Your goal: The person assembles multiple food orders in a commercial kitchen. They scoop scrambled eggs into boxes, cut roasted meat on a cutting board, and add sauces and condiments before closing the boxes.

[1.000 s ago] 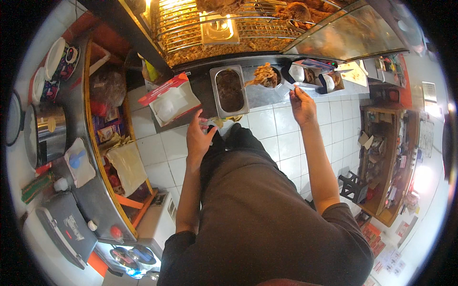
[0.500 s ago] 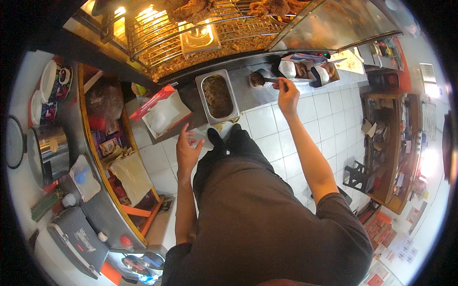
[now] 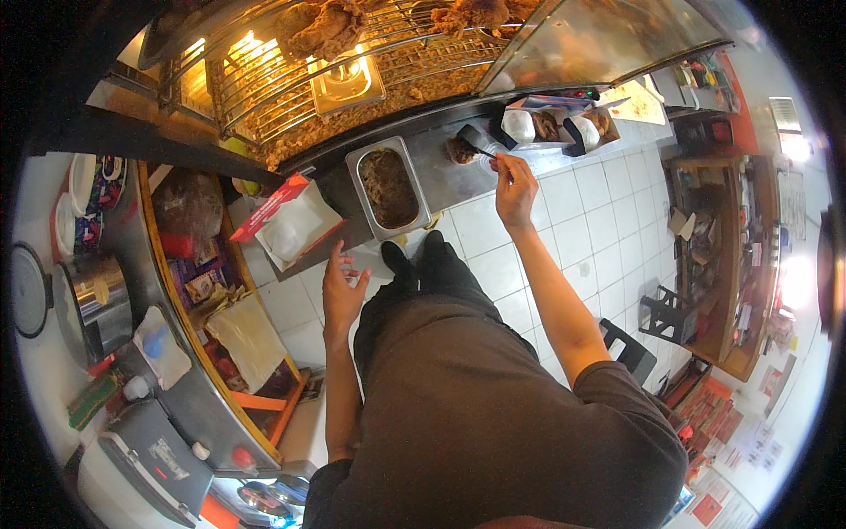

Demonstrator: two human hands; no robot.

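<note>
Dark utensil (image 3: 477, 140) slants from right-hand fingers (image 3: 507, 169), head pointing forward-left.

This is a takeaway-style fried-food kitchen: a warmly lit black-framed cabinet (image 3: 388, 123) with silver wire racks (image 3: 423, 60) holds golden-brown fried pieces (image 3: 323, 33). The narrow grey metal desk (image 3: 447, 187) carries 1 rectangular steel pan (image 3: 424, 208) and 1 open red-and-white cardboard food box (image 3: 269, 210). White square tiles (image 3: 480, 225) cover the floor.
</note>
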